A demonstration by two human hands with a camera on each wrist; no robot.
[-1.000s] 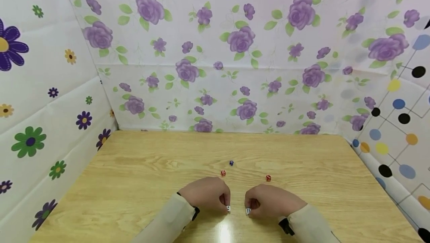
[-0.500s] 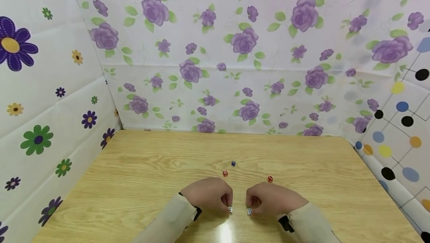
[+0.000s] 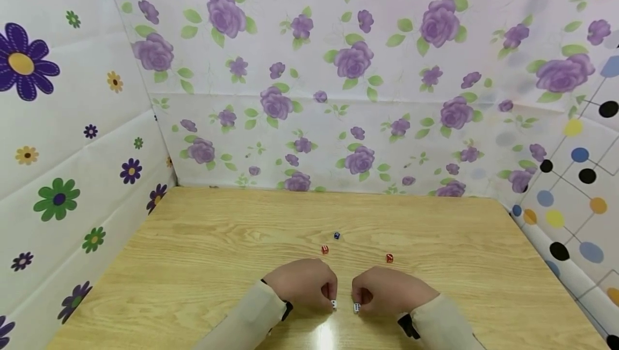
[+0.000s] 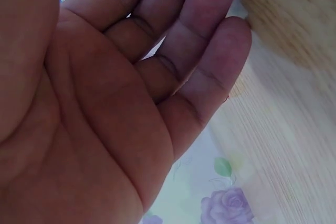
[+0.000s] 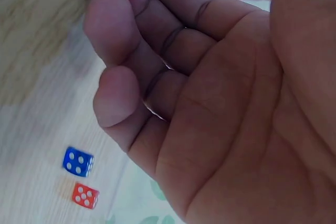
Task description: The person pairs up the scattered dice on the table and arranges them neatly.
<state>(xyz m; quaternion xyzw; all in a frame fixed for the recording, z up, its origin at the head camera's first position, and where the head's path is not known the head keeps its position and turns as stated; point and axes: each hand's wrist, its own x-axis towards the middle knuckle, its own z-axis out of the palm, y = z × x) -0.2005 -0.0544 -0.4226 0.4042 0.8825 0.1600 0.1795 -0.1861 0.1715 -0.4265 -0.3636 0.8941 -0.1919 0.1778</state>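
Between thumb and fingers, my left hand (image 3: 303, 285) pinches a white die (image 3: 334, 304) low over the wooden table. Facing it, my right hand (image 3: 394, 289) pinches a second white die (image 3: 357, 307). A small gap separates these two dice. Beyond the hands lie a red die (image 3: 325, 249), a dark blue die (image 3: 337, 235) and, farther right, another red die (image 3: 389, 258). The left wrist view shows the left palm (image 4: 105, 98) and bent fingers, its die hidden. In the right wrist view, the blue die (image 5: 78, 161) and a red die (image 5: 85, 195) appear beside the curled fingers.
The wooden table (image 3: 217, 221) reaches back to a cloth wall (image 3: 309, 124) with purple roses. A flower-print cloth (image 3: 96, 178) rises at the left, and a dotted cloth (image 3: 570, 188) at the right. Light reflects off the table's near part.
Both hands have come slightly closer together, narrowing the gap between the white dice. The head view has shifted a little. The red and blue dice keep their places on the table.
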